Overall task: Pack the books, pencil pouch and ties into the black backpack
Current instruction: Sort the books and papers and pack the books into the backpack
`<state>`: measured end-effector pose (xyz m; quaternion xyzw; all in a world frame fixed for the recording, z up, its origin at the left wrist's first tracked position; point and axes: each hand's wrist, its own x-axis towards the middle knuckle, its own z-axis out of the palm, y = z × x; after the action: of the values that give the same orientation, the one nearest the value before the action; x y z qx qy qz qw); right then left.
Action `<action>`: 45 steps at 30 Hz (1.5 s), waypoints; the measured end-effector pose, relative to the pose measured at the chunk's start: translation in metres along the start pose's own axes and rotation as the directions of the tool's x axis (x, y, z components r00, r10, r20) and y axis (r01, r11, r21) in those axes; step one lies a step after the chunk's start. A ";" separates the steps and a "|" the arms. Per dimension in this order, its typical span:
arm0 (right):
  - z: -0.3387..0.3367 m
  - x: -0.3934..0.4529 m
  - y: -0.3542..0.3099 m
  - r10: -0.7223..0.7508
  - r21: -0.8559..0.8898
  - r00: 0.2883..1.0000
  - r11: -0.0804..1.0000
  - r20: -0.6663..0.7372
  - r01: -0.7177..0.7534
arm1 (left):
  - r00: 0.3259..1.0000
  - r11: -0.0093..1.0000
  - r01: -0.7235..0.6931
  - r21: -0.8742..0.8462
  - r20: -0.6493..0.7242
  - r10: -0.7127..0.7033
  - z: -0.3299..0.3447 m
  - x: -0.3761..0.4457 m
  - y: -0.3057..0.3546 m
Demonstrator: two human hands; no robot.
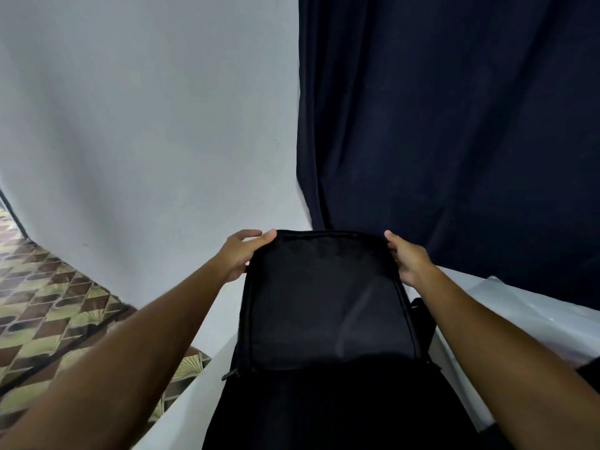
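My left hand (242, 254) and right hand (407, 258) each gripped a top corner of the black backpack (328, 303) on the white surface (207, 323)

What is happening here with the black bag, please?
A person holds the black fabric backpack with both hands. The left hand grips one top corner of its flap, and the right hand grips the other corner. The backpack rests on a white surface, in front of a dark blue curtain. No books, pouch or ties are in view, so I cannot tell how far the packing is.
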<state>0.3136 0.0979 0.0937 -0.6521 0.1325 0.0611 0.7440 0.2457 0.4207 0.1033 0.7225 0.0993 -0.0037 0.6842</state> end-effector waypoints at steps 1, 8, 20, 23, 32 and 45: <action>0.001 0.003 0.005 -0.049 -0.078 0.998 0.996 -0.030 0.047 | 1.000 0.993 -0.005 0.114 0.011 0.003 0.001 0.003 -0.002; -0.002 -0.038 0.038 -0.321 -0.730 0.804 0.343 0.500 0.591 | 0.898 0.560 -0.435 0.705 0.384 0.214 0.020 -0.036 -0.024; -0.002 -0.049 0.102 -0.037 -0.752 0.777 -0.284 0.628 0.595 | 0.878 0.031 -0.476 0.879 0.477 -0.048 0.040 -0.049 -0.093; 0.002 -0.040 0.101 -0.024 -0.783 0.807 -0.257 0.591 0.566 | 0.874 0.061 -0.477 0.877 0.480 -0.075 0.040 -0.035 -0.089; -0.005 -0.050 0.093 -0.046 -0.784 0.784 -0.102 0.619 0.612 | 0.839 0.184 -0.533 0.826 0.543 -0.007 0.057 -0.029 -0.066; -0.271 -0.212 0.044 -0.358 -0.753 0.934 0.612 0.009 0.242 | 0.461 0.501 -0.809 0.307 0.860 0.218 0.328 -0.116 -0.038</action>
<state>0.0674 -0.1454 0.0789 -0.9133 0.0375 -0.0625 0.4008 0.1687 0.0822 0.0611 0.8421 -0.4381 -0.0989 0.2986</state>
